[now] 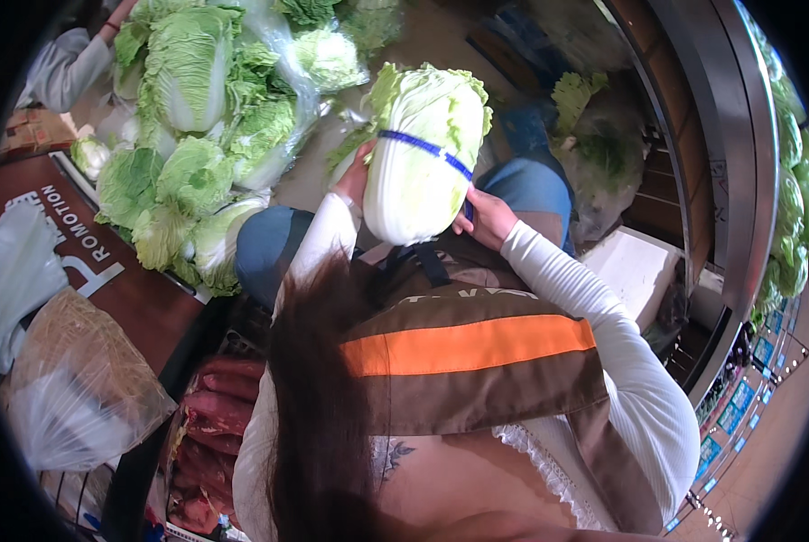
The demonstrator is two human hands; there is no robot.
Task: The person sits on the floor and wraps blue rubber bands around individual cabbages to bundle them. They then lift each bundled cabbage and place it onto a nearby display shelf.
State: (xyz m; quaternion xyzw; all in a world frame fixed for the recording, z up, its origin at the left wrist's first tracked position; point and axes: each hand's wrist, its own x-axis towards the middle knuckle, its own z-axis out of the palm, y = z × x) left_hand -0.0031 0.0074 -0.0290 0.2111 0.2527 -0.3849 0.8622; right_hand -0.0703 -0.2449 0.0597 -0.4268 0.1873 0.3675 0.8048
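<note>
Holding banded napa cabbage [418,154] w/ both hands, cabbage pile [197,135] left, store floor

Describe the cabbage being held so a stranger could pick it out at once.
Start at the big heap of loose green napa cabbages at upper left, then look right to the middle. There the left hand and right hand hold one pale napa cabbage upright. Unlike the heaped ones, it wears a blue band.
</note>
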